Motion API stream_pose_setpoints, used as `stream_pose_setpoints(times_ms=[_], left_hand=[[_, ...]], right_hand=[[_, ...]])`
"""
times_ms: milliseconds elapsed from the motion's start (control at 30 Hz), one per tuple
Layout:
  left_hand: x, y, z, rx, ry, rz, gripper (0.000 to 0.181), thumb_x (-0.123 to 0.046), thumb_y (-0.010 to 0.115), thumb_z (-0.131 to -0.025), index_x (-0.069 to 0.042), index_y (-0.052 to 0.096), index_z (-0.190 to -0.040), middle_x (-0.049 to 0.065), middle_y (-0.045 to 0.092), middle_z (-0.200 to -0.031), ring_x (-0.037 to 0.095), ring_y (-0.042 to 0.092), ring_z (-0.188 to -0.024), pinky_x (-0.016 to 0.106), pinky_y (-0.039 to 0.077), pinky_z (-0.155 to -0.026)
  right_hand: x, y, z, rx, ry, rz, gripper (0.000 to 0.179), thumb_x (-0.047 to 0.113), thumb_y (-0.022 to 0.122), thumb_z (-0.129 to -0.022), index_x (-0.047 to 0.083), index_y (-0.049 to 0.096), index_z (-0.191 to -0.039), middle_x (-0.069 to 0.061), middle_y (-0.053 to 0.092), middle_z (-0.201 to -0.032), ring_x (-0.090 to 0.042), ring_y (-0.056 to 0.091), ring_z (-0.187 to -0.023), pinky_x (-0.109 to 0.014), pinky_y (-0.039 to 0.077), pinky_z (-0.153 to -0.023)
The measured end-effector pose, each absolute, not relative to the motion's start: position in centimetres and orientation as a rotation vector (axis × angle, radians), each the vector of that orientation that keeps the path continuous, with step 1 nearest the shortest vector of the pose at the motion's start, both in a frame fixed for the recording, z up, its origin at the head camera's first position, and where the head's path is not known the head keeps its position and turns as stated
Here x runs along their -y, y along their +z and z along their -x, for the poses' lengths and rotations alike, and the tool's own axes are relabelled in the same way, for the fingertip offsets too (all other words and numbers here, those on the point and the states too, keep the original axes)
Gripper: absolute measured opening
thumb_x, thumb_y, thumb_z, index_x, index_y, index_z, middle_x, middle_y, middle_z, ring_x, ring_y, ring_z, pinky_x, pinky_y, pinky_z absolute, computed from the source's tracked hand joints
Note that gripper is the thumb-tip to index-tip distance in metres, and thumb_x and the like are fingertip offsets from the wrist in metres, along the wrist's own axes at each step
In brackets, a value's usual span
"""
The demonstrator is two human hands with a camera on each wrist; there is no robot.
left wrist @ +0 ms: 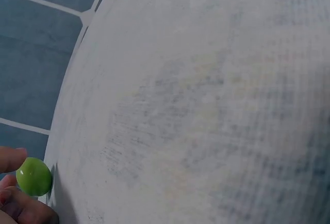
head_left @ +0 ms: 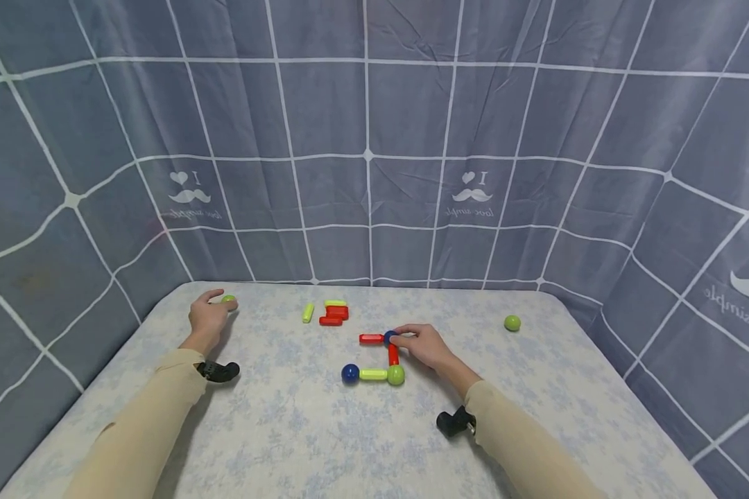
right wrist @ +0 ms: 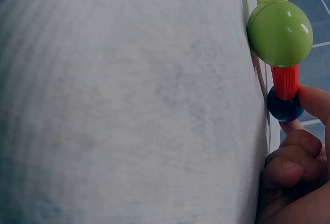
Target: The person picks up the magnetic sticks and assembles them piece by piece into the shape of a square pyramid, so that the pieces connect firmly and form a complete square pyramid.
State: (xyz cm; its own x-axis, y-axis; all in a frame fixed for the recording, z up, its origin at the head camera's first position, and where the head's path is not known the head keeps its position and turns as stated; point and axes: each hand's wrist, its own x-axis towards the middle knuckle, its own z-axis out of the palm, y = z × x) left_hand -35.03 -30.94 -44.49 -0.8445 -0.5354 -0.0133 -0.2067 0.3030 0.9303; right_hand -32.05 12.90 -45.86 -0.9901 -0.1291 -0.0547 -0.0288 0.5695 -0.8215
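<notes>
At the table's far left, my left hand (head_left: 209, 317) has a small green ball (head_left: 227, 299) between thumb and fingers. The left wrist view shows this green ball (left wrist: 34, 176) close to the tabletop, partly covered by the fingers. Right of centre, my right hand (head_left: 426, 344) pinches a dark blue ball (head_left: 389, 337), which its fingertips partly hide. One red rod (head_left: 371, 339) extends left from that ball. Another red rod (head_left: 393, 355) joins it to a nearer green ball (head_left: 396, 375). From there a yellow-green rod (head_left: 373, 374) leads to a second blue ball (head_left: 350, 374).
Loose red rods (head_left: 337, 312) lie near the back with a yellow-green rod (head_left: 308, 312) beside them. A lone green ball (head_left: 512, 323) sits on the right. The pale patterned tabletop (head_left: 299, 430) meets a grey-blue checked curtain (head_left: 406, 208) at the back and sides.
</notes>
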Motion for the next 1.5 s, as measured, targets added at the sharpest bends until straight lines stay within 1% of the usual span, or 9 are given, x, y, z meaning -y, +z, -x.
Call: stream_pose_setpoints(times_ms=[233, 467, 800, 900, 1133, 1267, 1333, 1367, 1500], left_hand=[[31.2, -44.3, 35.3, 2.271, -1.577, -0.703, 0.056, -0.013, 0.059, -0.098, -0.002, 0.045, -0.15, 0.028, 0.037, -0.154, 0.043, 0.042, -0.138, 0.051, 0.041, -0.109], [30.7, -44.5, 35.4, 2.359, -1.459, -0.76, 0.05, -0.014, 0.059, -0.099, 0.0, 0.051, -0.146, 0.028, 0.044, -0.149, 0.045, 0.044, -0.136, 0.052, 0.042, -0.108], [30.6, -44.4, 34.8, 2.431, -1.434, -0.727, 0.049, -0.021, 0.063, -0.099, 0.002, 0.055, -0.141, 0.028, 0.05, -0.143, 0.045, 0.049, -0.13, 0.054, 0.045, -0.104], [30.4, -44.3, 34.4, 2.451, -1.436, -0.705, 0.05, -0.024, 0.065, -0.098, 0.002, 0.056, -0.14, 0.028, 0.051, -0.142, 0.045, 0.05, -0.128, 0.054, 0.045, -0.103], [29.2, -43.7, 33.7, 2.5, -1.444, -0.61, 0.051, -0.029, 0.067, -0.097, 0.0, 0.059, -0.138, 0.024, 0.054, -0.142, 0.043, 0.051, -0.128, 0.053, 0.046, -0.101], [28.2, -43.4, 33.4, 2.53, -1.446, -0.497, 0.051, -0.032, 0.068, -0.096, -0.001, 0.062, -0.136, 0.023, 0.055, -0.142, 0.042, 0.052, -0.127, 0.053, 0.046, -0.1], [27.7, -43.2, 33.2, 2.544, -1.46, -0.446, 0.051, -0.033, 0.069, -0.095, -0.001, 0.063, -0.135, 0.022, 0.059, -0.137, 0.035, 0.065, -0.099, 0.048, 0.051, -0.087], [27.4, -43.1, 33.0, 2.551, -1.474, -0.429, 0.052, -0.033, 0.07, -0.095, -0.002, 0.063, -0.135, 0.022, 0.06, -0.137, 0.032, 0.065, -0.087, 0.046, 0.051, -0.083], [26.1, -42.5, 32.5, 2.58, -1.489, -0.353, 0.055, -0.034, 0.071, -0.094, -0.001, 0.062, -0.136, 0.023, 0.058, -0.14, 0.034, 0.065, -0.093, 0.049, 0.051, -0.087]], right_hand=[[-13.0, -45.8, 32.3, -2.679, -1.43, 0.166, 0.034, 0.035, 0.074, -0.091, 0.012, 0.075, -0.117, -0.005, 0.065, -0.092, -0.017, 0.047, -0.067, -0.028, 0.038, -0.061], [-13.2, -46.3, 32.2, -2.669, -1.441, 0.184, 0.033, 0.036, 0.074, -0.091, 0.013, 0.076, -0.115, -0.005, 0.07, -0.101, -0.015, 0.047, -0.07, -0.028, 0.037, -0.063], [-13.1, -46.2, 32.0, -2.664, -1.427, 0.166, 0.034, 0.038, 0.074, -0.09, 0.015, 0.076, -0.116, -0.004, 0.069, -0.103, -0.016, 0.051, -0.073, -0.028, 0.041, -0.064], [-13.1, -46.2, 32.1, -2.661, -1.433, 0.17, 0.033, 0.037, 0.074, -0.091, 0.015, 0.076, -0.116, -0.004, 0.07, -0.1, -0.016, 0.05, -0.071, -0.028, 0.041, -0.063], [-13.3, -46.1, 32.2, -2.673, -1.428, 0.185, 0.033, 0.036, 0.073, -0.091, 0.014, 0.075, -0.116, -0.006, 0.07, -0.111, -0.017, 0.052, -0.075, -0.028, 0.042, -0.064], [-13.4, -46.0, 32.3, -2.678, -1.427, 0.172, 0.032, 0.036, 0.074, -0.091, 0.015, 0.076, -0.115, -0.005, 0.07, -0.11, -0.016, 0.053, -0.074, -0.028, 0.043, -0.064], [-13.4, -46.0, 32.2, -2.677, -1.429, 0.168, 0.032, 0.037, 0.074, -0.091, 0.016, 0.076, -0.115, -0.005, 0.07, -0.109, -0.016, 0.053, -0.074, -0.028, 0.043, -0.065], [-13.4, -46.0, 32.2, -2.676, -1.43, 0.168, 0.032, 0.037, 0.074, -0.09, 0.016, 0.076, -0.115, -0.004, 0.07, -0.108, -0.016, 0.053, -0.074, -0.028, 0.042, -0.065], [-13.3, -45.9, 32.2, -2.666, -1.439, 0.172, 0.033, 0.036, 0.074, -0.091, 0.015, 0.076, -0.116, -0.005, 0.069, -0.104, -0.017, 0.05, -0.071, -0.028, 0.04, -0.063]])
